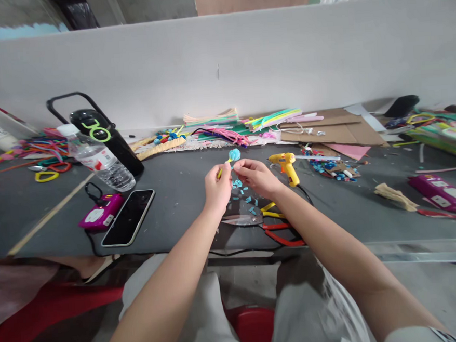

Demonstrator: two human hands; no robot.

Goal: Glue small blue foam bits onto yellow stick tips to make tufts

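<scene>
My left hand is closed around the thin yellow-green stem of a small blue craft flower, whose fluffy head points up and away from me. Beside it my right hand pinches thumb and finger together just below the flower head; whatever lies between those fingertips is too small to make out. Under the hands, small blue scraps are scattered on the grey table. Nearer to me lie scissors with yellow handles and a tool with red handles, partly hidden by my right forearm.
A yellow glue gun lies right of my hands, its cord trailing toward me. On the left stand a clear water bottle and a black flask, near a phone and a purple power socket. Pipe cleaners line the back.
</scene>
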